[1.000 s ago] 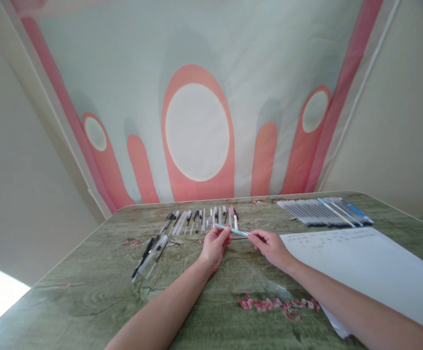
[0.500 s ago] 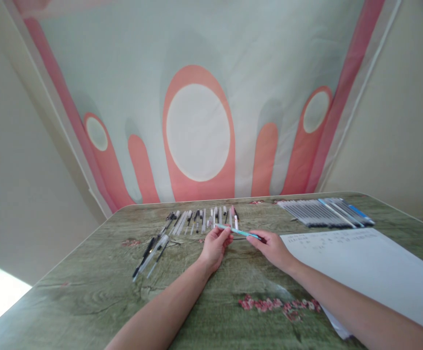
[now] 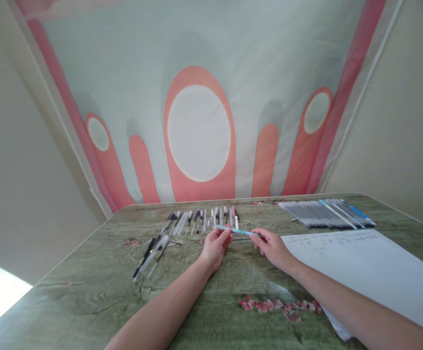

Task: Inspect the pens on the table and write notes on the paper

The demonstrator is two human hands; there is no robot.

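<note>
A light-blue pen (image 3: 238, 231) is held level above the table between both hands. My left hand (image 3: 215, 244) pinches it near its left end, thumb on top. The fingers of my right hand (image 3: 271, 246) close round its right end and hide the tip there. Just beyond the hands lies a row of pen parts (image 3: 204, 220), with clear barrels, caps and thin refills side by side. A pink and white pen piece (image 3: 236, 222) lies at the right end of that row, behind the blue pen.
More black and clear pen parts (image 3: 152, 255) lie to the left. At the back right is a long row of pens (image 3: 308, 214) with some blue ones. White paper (image 3: 371, 277) with faint writing covers the right side of the green patterned table (image 3: 87, 291).
My right hand has shifted its fingers along the right end of the light-blue pen, covering the dark tip that showed before. My left hand stays in place.
</note>
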